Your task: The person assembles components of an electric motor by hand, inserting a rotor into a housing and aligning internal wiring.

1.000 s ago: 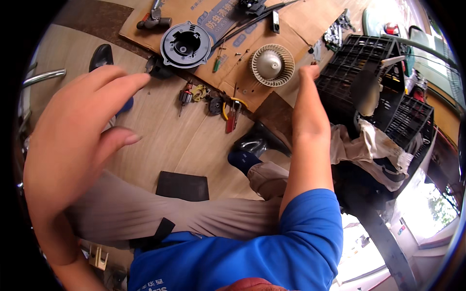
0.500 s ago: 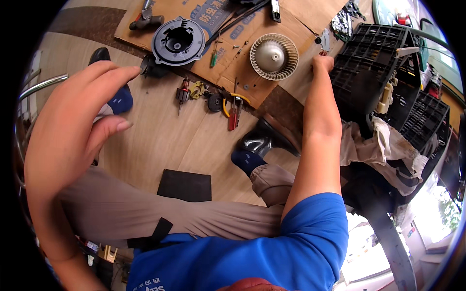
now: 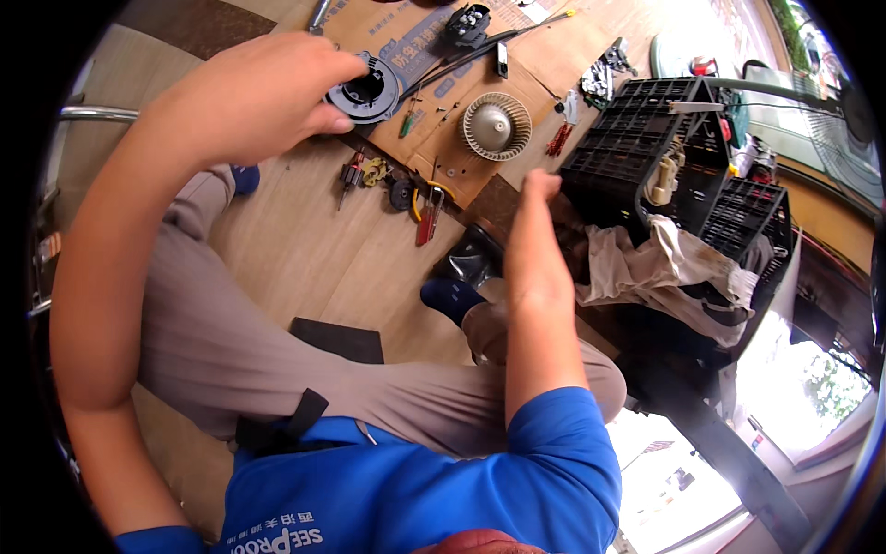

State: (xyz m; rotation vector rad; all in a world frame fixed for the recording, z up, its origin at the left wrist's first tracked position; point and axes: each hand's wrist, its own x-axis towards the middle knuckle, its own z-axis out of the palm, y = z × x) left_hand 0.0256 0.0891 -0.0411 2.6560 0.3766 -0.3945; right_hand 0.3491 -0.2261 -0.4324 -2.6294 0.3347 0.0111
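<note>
- Bent at the left elbow, with left hand (image 3: 268,97) back-upward, thumb and fingers apart at the gray housing (image 3: 383,102); impossible to tell whether touching.
- On the cardboard (image 3: 554,69), left of the fan wheel (image 3: 498,126).
- Nearly straight on the right, with right hand (image 3: 542,185) beside the black crate (image 3: 609,134); impossible to tell whether closed.
- Well apart from each other.
</note>
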